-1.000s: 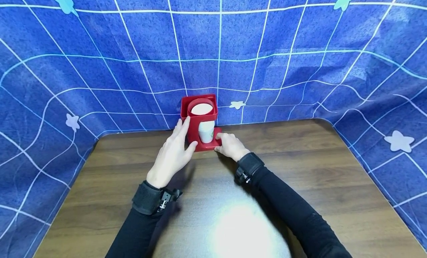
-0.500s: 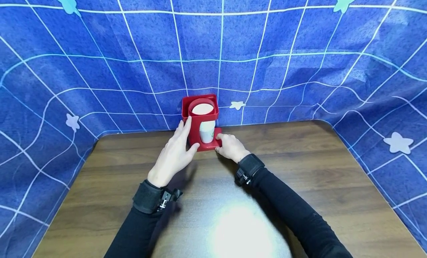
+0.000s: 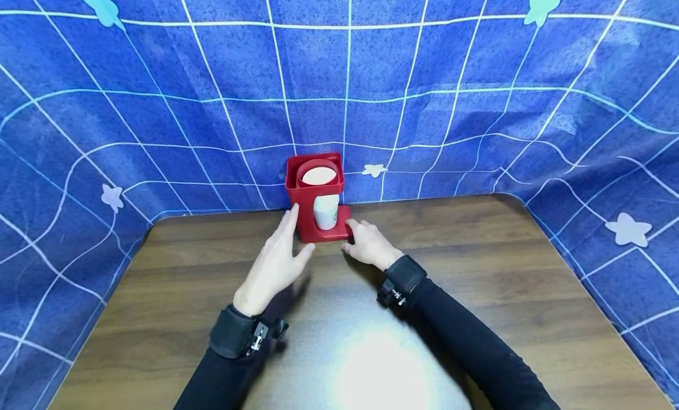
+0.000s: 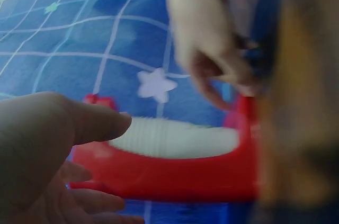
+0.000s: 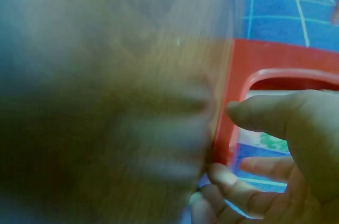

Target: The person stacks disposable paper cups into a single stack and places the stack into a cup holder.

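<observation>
Both hands are flanking the red holder [image 3: 316, 207]: left hand [image 3: 273, 263] with fingers straight, wide, right hand [image 3: 369, 245] loosely curled at its base (holding nothing). A careless nudge risks tipping the white cup [image 3: 325, 205] near the bench [image 3: 477, 268] edge.

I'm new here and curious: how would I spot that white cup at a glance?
Look to the far edge of the wooden table, against the blue grid cloth. A red holder stands there between two hands; the white cup sits upright inside it, the only white thing amid red.
</observation>
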`<control>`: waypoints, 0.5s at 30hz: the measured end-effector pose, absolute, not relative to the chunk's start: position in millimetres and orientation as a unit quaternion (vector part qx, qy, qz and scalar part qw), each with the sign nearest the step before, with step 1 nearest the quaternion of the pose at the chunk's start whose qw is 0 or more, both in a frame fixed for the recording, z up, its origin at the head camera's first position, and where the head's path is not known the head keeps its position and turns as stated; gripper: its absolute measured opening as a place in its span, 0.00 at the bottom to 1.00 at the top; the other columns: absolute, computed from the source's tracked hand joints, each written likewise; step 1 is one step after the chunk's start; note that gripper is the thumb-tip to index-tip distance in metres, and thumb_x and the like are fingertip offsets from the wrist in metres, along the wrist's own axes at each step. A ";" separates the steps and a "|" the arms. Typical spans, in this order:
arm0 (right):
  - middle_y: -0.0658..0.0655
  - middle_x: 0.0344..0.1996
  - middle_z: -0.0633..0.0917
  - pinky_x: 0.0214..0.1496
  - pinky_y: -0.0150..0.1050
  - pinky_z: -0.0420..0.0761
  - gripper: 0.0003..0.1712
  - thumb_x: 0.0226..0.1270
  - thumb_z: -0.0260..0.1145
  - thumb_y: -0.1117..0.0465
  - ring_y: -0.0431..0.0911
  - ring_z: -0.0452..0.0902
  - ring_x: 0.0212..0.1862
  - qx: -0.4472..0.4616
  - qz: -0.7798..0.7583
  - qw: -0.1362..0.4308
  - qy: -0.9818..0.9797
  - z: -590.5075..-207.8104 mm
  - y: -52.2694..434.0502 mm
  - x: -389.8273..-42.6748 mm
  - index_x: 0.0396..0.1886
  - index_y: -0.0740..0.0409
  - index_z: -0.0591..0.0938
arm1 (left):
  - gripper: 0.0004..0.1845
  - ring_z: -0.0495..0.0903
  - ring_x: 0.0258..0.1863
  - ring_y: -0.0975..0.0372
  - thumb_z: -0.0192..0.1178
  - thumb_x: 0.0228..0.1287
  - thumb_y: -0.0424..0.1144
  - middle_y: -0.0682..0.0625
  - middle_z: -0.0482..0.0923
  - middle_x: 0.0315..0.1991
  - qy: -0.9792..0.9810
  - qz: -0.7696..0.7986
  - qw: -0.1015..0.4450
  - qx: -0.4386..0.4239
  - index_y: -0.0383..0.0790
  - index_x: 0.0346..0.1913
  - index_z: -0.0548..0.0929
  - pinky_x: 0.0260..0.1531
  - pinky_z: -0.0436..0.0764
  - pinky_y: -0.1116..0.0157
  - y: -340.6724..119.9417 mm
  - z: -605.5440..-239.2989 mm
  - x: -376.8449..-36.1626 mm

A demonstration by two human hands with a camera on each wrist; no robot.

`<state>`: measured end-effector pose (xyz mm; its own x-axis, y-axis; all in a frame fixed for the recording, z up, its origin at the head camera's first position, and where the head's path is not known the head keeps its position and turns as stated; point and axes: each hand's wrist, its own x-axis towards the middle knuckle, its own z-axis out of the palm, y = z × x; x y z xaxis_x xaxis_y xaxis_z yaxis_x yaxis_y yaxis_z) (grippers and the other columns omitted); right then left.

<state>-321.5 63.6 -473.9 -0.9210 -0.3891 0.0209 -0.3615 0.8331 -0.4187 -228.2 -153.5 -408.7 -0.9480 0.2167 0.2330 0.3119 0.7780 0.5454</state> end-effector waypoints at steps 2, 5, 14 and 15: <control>0.65 0.59 0.81 0.64 0.55 0.80 0.37 0.69 0.72 0.50 0.60 0.78 0.62 -0.197 -0.206 0.033 0.958 -470.4 68.9 -312.3 0.73 0.59 0.72 | 0.45 0.55 0.80 0.45 0.64 0.72 0.44 0.36 0.52 0.81 -0.943 -0.300 0.062 -0.130 0.37 0.82 0.51 0.76 0.63 0.42 -153.6 -420.1 -221.6; 0.63 0.57 0.82 0.59 0.61 0.81 0.35 0.68 0.72 0.49 0.61 0.78 0.60 -0.207 -0.203 0.035 0.956 -465.2 79.0 -294.7 0.71 0.56 0.74 | 0.45 0.58 0.79 0.44 0.64 0.71 0.49 0.35 0.54 0.81 -0.950 -0.289 0.038 -0.109 0.37 0.82 0.53 0.74 0.65 0.41 -151.9 -434.8 -210.1; 0.63 0.63 0.81 0.66 0.63 0.77 0.37 0.67 0.73 0.49 0.61 0.76 0.64 -0.237 -0.239 0.023 0.941 -466.5 111.8 -240.9 0.71 0.58 0.75 | 0.45 0.62 0.77 0.42 0.57 0.70 0.65 0.37 0.62 0.78 -0.971 -0.225 0.027 -0.076 0.38 0.79 0.63 0.72 0.69 0.39 -135.0 -457.1 -177.7; 0.63 0.63 0.81 0.66 0.61 0.78 0.37 0.66 0.73 0.49 0.61 0.77 0.64 -0.239 -0.243 0.009 0.940 -467.3 115.1 -236.7 0.71 0.59 0.75 | 0.46 0.62 0.77 0.41 0.57 0.69 0.66 0.37 0.63 0.78 -0.972 -0.221 0.033 -0.077 0.38 0.79 0.63 0.71 0.68 0.37 -133.0 -457.8 -174.9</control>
<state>-236.7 115.1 -467.3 -0.8858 -0.4531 0.1002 -0.4448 0.7675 -0.4616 -174.9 -133.0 -457.8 -0.9858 0.1357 0.0986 0.1650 0.8904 0.4242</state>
